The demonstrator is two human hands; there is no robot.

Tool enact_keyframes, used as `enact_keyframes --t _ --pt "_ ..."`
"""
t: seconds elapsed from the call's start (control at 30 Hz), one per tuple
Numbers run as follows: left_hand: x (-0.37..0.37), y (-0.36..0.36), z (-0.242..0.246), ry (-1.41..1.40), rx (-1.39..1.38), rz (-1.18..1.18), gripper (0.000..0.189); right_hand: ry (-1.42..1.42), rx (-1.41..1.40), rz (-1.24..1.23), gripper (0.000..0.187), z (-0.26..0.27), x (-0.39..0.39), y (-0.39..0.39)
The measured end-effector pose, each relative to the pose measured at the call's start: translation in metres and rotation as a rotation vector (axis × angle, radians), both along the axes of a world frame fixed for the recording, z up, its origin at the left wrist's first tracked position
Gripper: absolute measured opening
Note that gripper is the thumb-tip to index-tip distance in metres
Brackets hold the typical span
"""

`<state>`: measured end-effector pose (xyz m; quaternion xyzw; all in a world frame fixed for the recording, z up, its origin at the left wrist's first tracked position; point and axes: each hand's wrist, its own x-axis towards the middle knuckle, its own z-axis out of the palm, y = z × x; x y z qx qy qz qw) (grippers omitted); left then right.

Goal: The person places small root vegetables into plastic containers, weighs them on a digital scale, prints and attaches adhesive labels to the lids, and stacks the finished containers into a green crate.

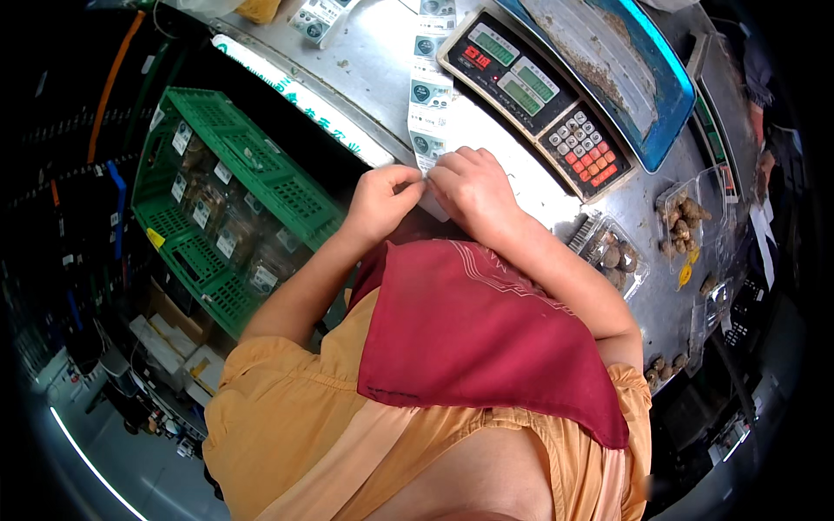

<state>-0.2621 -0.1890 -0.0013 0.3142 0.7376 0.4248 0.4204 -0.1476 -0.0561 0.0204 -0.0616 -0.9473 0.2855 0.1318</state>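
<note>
A strip of printed adhesive labels (430, 94) runs down the metal table towards me. My left hand (384, 198) pinches its near end between thumb and forefinger. From the other side, my right hand (472, 189) grips the same end, its fingertips almost meeting those of the left. The exact edge under the fingertips is hidden, and a pale end of the strip shows below them. Beyond my right hand stands a digital weighing scale (541, 124) with lit displays and a keypad. Its blue-rimmed pan (677, 124) holds dirt.
On my left, a green plastic crate (260, 176) contains several labelled clear packs (227, 242). Right of my forearm, clear boxes hold brown tubers (616, 257) and knobbly roots (684, 225). More loose roots (664, 371) lie near the table edge. Another label strip (319, 23) lies at the back.
</note>
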Motion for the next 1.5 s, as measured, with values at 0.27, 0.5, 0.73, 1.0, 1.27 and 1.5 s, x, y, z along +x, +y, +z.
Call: enact_keyframes --t 0.27,0.5,0.73,1.0,1.27,1.5 --pt "-0.004 0.004 0.01 -0.187 -0.029 0.162 0.016 0.116 -0.478 -0.549 0.012 -0.013 0.019 0.075" --pt "0.001 0.014 0.027 0.486 0.28 0.09 0.028 0.469 -0.286 -0.781 0.006 0.039 0.045 0.101" --pt "0.015 0.039 0.041 -1.286 0.404 0.099 0.046 0.372 0.158 -0.085 0.022 0.046 0.041 0.023" --pt "0.027 0.057 0.037 -1.259 0.268 -0.04 0.033 0.229 -0.741 -0.624 0.016 0.028 0.085 0.03" --pt "0.057 0.082 0.041 -1.095 0.007 -0.376 0.045 0.17 -1.299 -0.742 0.019 0.02 0.119 0.035" --pt "0.097 0.099 0.049 -1.034 -0.053 -0.449 0.045 0.318 -1.264 -0.989 0.011 0.015 0.176 0.022"
